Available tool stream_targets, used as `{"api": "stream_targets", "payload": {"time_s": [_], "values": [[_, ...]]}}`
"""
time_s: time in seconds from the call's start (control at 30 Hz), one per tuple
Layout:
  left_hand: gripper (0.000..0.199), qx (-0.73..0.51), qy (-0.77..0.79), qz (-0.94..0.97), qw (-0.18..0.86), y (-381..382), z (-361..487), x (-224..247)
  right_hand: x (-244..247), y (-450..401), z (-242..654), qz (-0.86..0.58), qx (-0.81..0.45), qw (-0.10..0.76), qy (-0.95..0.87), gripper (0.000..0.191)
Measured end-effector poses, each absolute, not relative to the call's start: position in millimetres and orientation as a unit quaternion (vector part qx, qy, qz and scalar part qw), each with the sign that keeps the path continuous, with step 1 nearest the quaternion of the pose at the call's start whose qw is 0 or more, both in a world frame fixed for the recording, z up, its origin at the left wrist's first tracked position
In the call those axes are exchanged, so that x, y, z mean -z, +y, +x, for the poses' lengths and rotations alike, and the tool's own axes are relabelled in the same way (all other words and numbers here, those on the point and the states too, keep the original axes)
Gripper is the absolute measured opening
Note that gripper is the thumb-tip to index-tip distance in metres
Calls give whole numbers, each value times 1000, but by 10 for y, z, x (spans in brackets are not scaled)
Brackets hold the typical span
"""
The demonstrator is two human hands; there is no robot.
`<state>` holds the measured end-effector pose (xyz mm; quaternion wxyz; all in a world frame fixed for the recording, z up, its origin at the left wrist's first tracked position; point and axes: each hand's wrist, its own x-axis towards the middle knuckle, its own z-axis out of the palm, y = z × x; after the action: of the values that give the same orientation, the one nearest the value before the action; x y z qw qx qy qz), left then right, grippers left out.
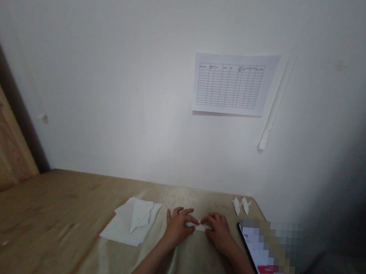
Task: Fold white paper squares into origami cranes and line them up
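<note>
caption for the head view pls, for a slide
Head view: the left hand and right hand pinch a small white paper on a covered table.

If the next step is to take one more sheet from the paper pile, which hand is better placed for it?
Probably the left hand: it is beside the paper pile. The right hand is farther away, past the small paper.
</note>
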<state>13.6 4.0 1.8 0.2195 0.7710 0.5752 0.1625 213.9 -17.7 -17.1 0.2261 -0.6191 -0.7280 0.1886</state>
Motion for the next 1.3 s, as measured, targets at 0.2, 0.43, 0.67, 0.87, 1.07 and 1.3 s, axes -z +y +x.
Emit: {"api": "stream_targets", "payload": {"time_s": [0.2, 0.43, 0.67, 0.87, 1.07, 1.3], "values": [[29, -164, 573, 778, 199, 16, 130, 6, 185, -180, 2129, -620, -168, 229, -731, 45], [16, -194, 580, 765, 202, -7, 175, -19, 181, -155, 2086, -633, -160, 253, -714, 22], [11, -212, 584, 761, 187, -10, 218, 9, 199, -183, 2043, -642, -135, 254, -711, 19], [14, -195, 588, 760, 197, 2, 219, -13, 173, -182, 2050, -646, -147, 237, -710, 25], [19, -184, 589, 760, 206, 38, 181, -1, 132, -172, 2113, -627, -180, 221, -725, 36], [21, -186, 583, 763, 209, 87, 156, 42, 138, -181, 2167, -606, -196, 233, -734, 46]]}}
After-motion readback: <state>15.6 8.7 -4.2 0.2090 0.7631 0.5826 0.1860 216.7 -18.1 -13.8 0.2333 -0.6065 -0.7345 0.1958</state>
